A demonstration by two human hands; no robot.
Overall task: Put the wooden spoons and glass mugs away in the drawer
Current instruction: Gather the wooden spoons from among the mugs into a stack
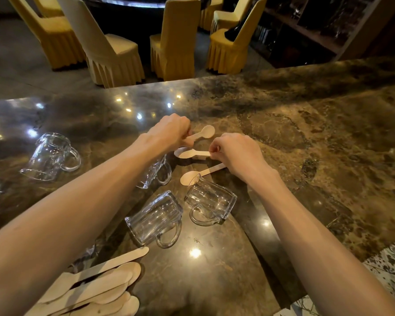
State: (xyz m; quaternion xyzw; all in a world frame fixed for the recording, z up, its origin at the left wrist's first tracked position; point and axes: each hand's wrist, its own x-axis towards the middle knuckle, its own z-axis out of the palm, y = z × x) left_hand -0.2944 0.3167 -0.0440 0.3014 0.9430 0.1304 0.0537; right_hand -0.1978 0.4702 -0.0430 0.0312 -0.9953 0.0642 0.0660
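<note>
L hand (171, 131) grip clamped on far spoon (204, 132), R hand (235, 153) grip pinching mid spoon (192, 153).

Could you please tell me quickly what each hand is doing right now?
Left hand: closed on the handle of a pale wooden spoon.
Right hand: closed, pinching the handle of another pale wooden spoon.

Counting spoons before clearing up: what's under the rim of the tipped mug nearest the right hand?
A wooden spoon's bowl lies under the mug's rim, seen through the glass. Its handle runs under the right hand, which covers the end.
</note>
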